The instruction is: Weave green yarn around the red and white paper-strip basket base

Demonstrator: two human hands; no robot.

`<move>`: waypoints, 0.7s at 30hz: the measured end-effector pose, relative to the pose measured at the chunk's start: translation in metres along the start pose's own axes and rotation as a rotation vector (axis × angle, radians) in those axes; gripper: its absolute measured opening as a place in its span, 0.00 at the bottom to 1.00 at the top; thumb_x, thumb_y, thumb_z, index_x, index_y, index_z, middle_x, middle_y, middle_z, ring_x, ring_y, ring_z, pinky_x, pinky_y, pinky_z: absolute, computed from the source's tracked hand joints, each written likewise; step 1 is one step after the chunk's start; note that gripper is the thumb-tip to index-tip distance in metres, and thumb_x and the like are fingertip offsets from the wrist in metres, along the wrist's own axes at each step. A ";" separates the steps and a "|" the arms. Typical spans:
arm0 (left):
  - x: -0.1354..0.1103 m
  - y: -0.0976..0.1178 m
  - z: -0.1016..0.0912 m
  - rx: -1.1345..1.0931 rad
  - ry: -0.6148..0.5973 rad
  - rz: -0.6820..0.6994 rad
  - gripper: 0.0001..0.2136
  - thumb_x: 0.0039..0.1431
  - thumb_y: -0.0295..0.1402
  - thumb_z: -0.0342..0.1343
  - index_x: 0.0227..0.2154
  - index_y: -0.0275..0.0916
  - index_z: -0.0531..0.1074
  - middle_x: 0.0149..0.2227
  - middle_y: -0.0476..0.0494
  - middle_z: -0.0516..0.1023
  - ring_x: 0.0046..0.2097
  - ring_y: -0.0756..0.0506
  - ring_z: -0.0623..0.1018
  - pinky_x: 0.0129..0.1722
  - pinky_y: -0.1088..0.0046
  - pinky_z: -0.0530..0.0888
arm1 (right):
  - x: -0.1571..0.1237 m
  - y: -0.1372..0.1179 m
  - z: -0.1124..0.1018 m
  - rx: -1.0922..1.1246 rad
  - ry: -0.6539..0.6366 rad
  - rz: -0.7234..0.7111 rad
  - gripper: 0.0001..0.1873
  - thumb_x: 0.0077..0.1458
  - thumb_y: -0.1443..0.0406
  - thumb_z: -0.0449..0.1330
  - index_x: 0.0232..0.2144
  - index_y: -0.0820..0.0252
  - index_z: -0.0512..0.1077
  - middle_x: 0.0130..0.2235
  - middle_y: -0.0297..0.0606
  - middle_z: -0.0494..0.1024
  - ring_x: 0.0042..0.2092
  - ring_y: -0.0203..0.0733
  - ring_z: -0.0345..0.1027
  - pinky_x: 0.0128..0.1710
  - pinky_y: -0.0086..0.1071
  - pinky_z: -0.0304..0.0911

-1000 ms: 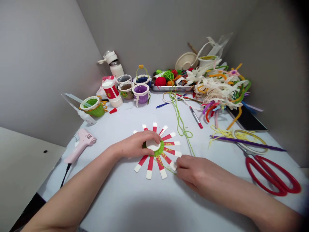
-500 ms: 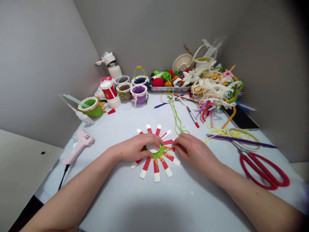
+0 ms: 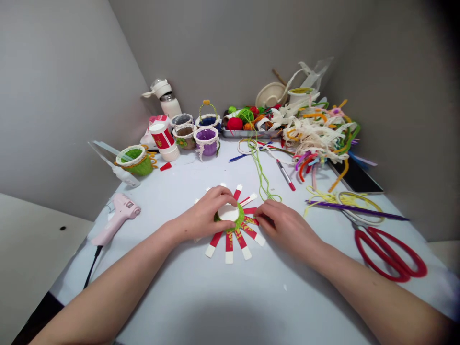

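A paper cup cut into red-and-white strips [image 3: 230, 239] lies flattened like a star on the white table [image 3: 215, 297], its white base [image 3: 228, 212] ringed with green yarn. My left hand [image 3: 204, 213] curls over the base's left side, fingers gripping it. My right hand [image 3: 283, 225] rests just right of the base, fingers pinched on the green yarn [image 3: 264, 179] among the strips. The yarn trails away toward the back of the table.
A pink glue gun [image 3: 120, 215] lies at the left, red scissors [image 3: 386, 251] at the right. Decorated small cups [image 3: 206, 139], a green cup [image 3: 134, 159], a tray of yarn balls [image 3: 247, 122], pipe cleaners and ribbon scraps [image 3: 319, 136] and a marker [image 3: 285, 175] crowd the back.
My right hand moved from the star's lower right up to its right side. The star was turned a little and my left hand shifted over the base.
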State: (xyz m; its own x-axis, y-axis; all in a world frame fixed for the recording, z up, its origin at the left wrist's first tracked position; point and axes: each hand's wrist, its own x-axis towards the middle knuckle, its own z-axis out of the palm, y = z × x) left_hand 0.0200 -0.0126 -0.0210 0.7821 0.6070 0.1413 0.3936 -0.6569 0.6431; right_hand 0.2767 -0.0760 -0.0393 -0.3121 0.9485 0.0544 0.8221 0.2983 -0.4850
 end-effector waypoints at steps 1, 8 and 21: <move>0.000 0.001 -0.001 0.023 -0.008 -0.014 0.15 0.64 0.35 0.66 0.51 0.41 0.72 0.56 0.36 0.73 0.61 0.35 0.72 0.61 0.54 0.71 | 0.000 0.000 0.000 -0.001 0.001 -0.003 0.10 0.68 0.69 0.56 0.35 0.58 0.76 0.37 0.38 0.76 0.41 0.42 0.71 0.40 0.33 0.63; 0.001 -0.003 -0.012 0.054 -0.076 -0.022 0.14 0.66 0.34 0.63 0.52 0.42 0.71 0.55 0.38 0.77 0.58 0.35 0.74 0.59 0.54 0.70 | -0.002 0.003 -0.001 0.034 0.017 -0.093 0.10 0.69 0.69 0.56 0.37 0.57 0.77 0.40 0.40 0.78 0.43 0.45 0.72 0.44 0.36 0.66; -0.002 -0.014 -0.021 -0.049 -0.127 0.052 0.13 0.66 0.30 0.59 0.52 0.42 0.73 0.60 0.39 0.78 0.62 0.38 0.75 0.64 0.55 0.69 | -0.028 -0.016 -0.008 -0.078 -0.120 -0.367 0.14 0.67 0.74 0.54 0.31 0.59 0.75 0.35 0.40 0.76 0.37 0.42 0.69 0.35 0.34 0.61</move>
State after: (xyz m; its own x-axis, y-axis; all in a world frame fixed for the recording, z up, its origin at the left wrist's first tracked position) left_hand 0.0031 0.0051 -0.0143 0.8567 0.5095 0.0811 0.3295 -0.6612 0.6740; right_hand 0.2759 -0.1064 -0.0257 -0.6421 0.7592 0.1069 0.6776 0.6272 -0.3841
